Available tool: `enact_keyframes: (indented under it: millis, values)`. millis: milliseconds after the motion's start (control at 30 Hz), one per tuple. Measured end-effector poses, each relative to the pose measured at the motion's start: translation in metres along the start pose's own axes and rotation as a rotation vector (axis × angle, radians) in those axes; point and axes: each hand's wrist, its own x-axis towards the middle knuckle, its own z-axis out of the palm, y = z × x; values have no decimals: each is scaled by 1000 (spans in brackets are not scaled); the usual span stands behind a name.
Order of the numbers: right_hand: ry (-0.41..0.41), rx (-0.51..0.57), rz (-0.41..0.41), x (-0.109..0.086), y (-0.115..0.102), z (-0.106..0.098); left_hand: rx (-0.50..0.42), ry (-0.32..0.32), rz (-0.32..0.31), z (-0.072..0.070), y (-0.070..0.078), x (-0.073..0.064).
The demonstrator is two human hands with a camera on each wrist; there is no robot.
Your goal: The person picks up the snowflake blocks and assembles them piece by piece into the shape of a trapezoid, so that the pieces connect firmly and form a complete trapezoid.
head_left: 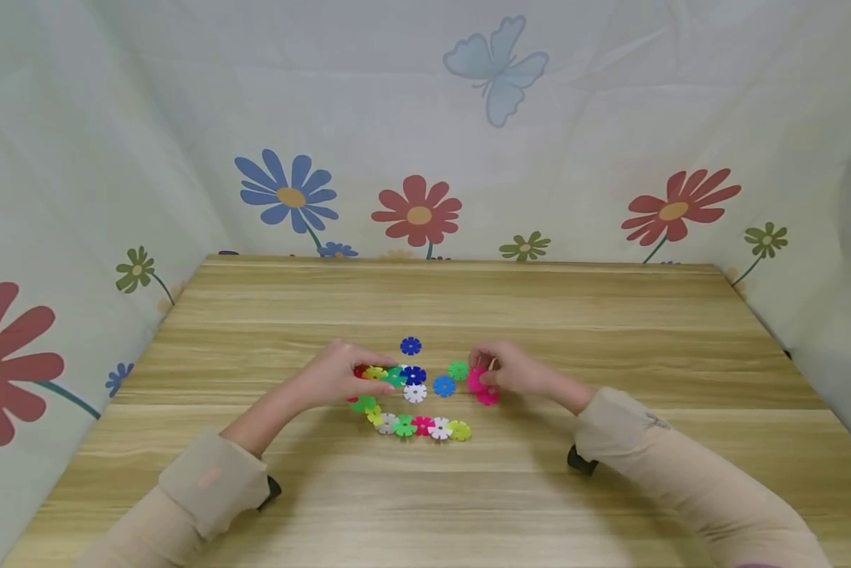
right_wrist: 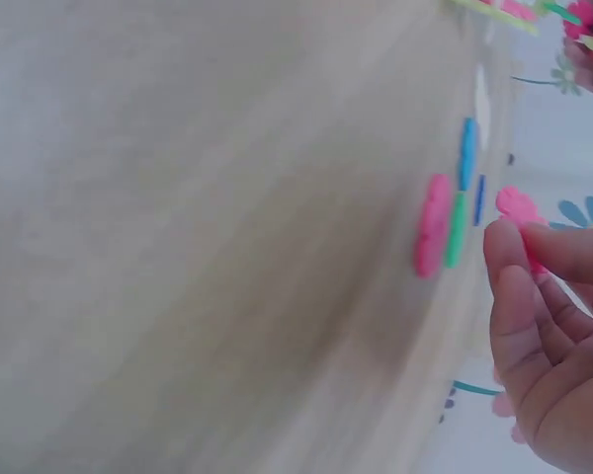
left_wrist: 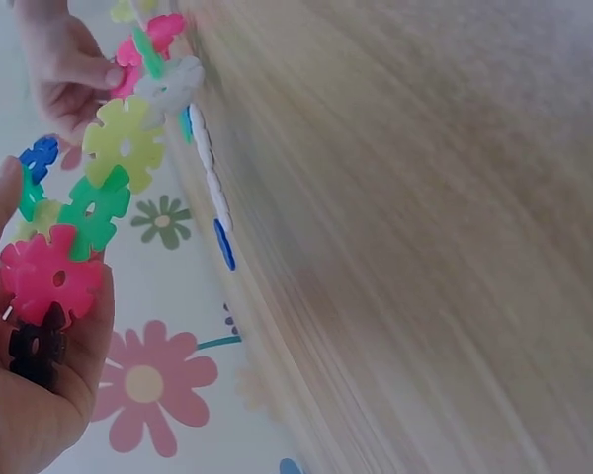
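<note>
My left hand (head_left: 329,377) grips a curved chain (head_left: 404,426) of interlocking plastic flower discs between thumb and fingers. In the left wrist view, a pink disc (left_wrist: 51,276) and a black disc (left_wrist: 38,348) of that chain lie against the palm. One end of it carries a dark blue disc (head_left: 414,375); the other ends in a yellow disc (head_left: 459,431). To the right, my right hand (head_left: 512,369) pinches a single pink disc (right_wrist: 519,205) between thumb and fingertips, above the table. Another pink disc (right_wrist: 434,225) lies below that hand.
Between the hands, a light blue disc (head_left: 444,386), a green disc (head_left: 458,370) and a white disc (head_left: 415,393) lie on the wooden table (head_left: 425,505). Farther back is a loose dark blue disc (head_left: 410,345). A flower-printed curtain (head_left: 574,166) hangs behind the table.
</note>
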Motion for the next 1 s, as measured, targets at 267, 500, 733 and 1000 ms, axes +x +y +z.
enact_keyframes:
  millis: [267, 500, 733, 1000]
  values:
    - [135, 176, -8, -4, -16, -5, -8, -17, -22, 0, 8, 1]
    - [199, 322, -26, -5, -31, 5, -7, -12, -46, 0, 11, 1]
    - [180, 437, 14, -5, -38, 14, -46, 6, -61, 5, 9, 2]
    - [178, 539, 83, -3, -42, 17, -13, 43, -54, 7, 14, 2]
